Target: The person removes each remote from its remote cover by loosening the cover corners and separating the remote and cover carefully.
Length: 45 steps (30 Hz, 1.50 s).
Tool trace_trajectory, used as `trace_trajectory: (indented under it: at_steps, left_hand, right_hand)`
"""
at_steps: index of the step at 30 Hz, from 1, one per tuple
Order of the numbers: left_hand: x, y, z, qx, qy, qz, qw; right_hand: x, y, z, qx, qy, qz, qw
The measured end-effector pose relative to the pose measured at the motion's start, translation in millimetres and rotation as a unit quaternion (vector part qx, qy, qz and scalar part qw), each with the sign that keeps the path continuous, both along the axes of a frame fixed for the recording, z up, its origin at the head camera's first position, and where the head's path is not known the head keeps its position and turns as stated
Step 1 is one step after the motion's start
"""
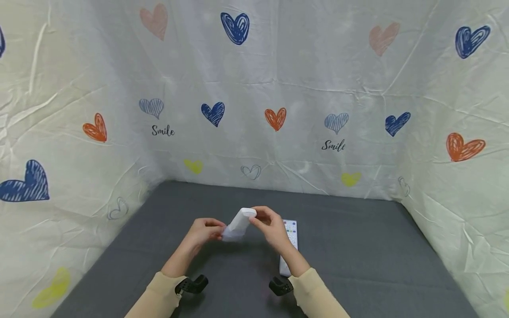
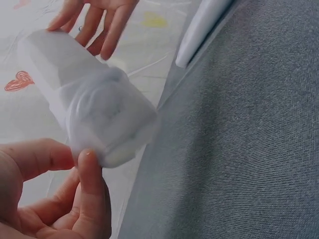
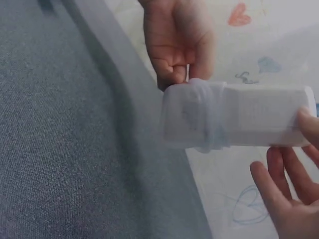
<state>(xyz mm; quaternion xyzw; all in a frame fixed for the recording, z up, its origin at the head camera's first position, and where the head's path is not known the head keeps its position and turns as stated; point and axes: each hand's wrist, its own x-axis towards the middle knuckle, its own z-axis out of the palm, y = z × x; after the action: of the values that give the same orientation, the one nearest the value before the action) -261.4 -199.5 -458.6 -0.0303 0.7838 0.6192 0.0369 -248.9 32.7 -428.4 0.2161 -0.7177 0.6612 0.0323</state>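
Note:
In the head view, a white oblong object (image 1: pixel 243 218) with rounded edges is held tilted above the dark cloth. A translucent, pliable cover (image 2: pixel 112 117) wraps its lower end and looks bunched in a thick ring partway along. My left hand (image 1: pixel 203 231) pinches the cover's edge between thumb and fingertips. At the opposite end, my right hand (image 1: pixel 272 229) grips the object, thumb on one side and fingers on the other. A white remote control (image 1: pixel 292 236) with small coloured buttons lies beside the right hand, partly hidden by that wrist.
Dark grey cloth (image 1: pixel 358 247) covers the table. White curtains (image 1: pixel 302 66) printed with hearts stand behind it and at both sides. Each wrist carries a black band with a small device, the left one (image 1: pixel 192 285) close over the cloth.

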Motion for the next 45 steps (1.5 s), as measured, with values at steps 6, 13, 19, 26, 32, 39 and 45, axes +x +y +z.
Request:
trace_trajectory:
  at_steps: [6, 13, 19, 26, 32, 39, 45]
  left_hand:
    - [0.8, -0.7, 2.1, 0.019, 0.01, 0.007, 0.9997]
    - [0.7, -2.6, 1.7, 0.02, 0.019, 0.033, 0.9991]
    - [1.7, -5.1, 1.2, 0.01, 0.03, 0.049, 0.9983]
    - [0.2, -7.4, 1.0, 0.018, 0.05, 0.061, 0.9967]
    - [0.6, -6.9, 0.6, 0.014, 0.051, 0.072, 0.996]
    - [0.1, -1.5, 0.3, -0.048, 0.074, 0.089, 0.9921]
    - [-1.2, 0.4, -0.1, -0.131, 0.099, 0.098, 0.9815]
  right_hand:
    - [0.5, 4.5, 0.3, -0.003, -0.042, 0.016, 0.999]
    - [-0.1, 6.6, -2.6, -0.03, -0.078, 0.059, 0.995]
    - [-0.1, 7.3, -6.3, -0.03, -0.098, 0.075, 0.992]
    - [2.6, 7.2, -6.8, -0.019, -0.112, 0.066, 0.991]
    - [-2.5, 4.1, -19.3, -0.025, -0.134, 0.032, 0.99]
    - [-8.9, -0.1, -35.6, -0.043, -0.164, 0.027, 0.985]
    - [-9.4, -2.8, -35.4, -0.041, -0.183, 0.04, 0.981]
